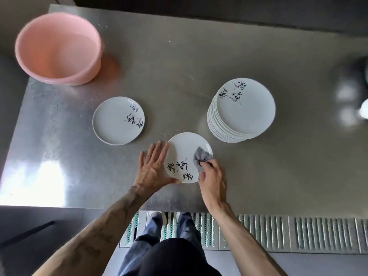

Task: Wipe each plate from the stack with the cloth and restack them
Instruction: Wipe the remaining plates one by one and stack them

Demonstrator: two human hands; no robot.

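A white plate (184, 152) with black brush lettering lies flat near the table's front edge. My left hand (152, 166) rests against its left rim with straight fingers and the thumb at the near rim. My right hand (212, 177) pinches a small grey cloth (201, 156) and presses it on the plate's right side. A tall stack of matching plates (242, 110) stands to the right and farther back. A single matching plate (118, 120) lies alone to the left.
A pink plastic basin (57, 48) stands at the table's far left corner. The steel table (179, 66) has its front edge just below my hands, with ribbed floor grating (298, 234) beyond. A blurred white object (364, 108) sits at the right edge.
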